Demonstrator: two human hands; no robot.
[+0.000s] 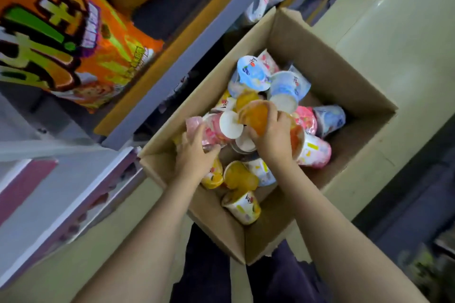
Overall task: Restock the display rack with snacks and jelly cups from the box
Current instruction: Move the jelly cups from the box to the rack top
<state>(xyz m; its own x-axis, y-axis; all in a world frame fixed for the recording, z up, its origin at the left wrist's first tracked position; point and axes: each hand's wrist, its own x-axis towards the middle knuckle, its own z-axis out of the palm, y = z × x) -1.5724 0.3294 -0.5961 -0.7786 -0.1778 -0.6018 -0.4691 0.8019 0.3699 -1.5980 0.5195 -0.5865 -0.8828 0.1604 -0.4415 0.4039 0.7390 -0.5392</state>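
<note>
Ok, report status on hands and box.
Left hand grips pink jelly cup. Right hand grips orange jelly cup. Both inside brown cardboard box; loose cups crowd around.

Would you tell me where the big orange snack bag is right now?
In the head view, the orange snack bag lies at upper left on the display rack, left of the cardboard box.

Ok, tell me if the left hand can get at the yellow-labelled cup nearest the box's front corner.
Probably yes: that yellow-labelled cup lies on top, uncovered, but the left hand already grips a pink cup.
</note>
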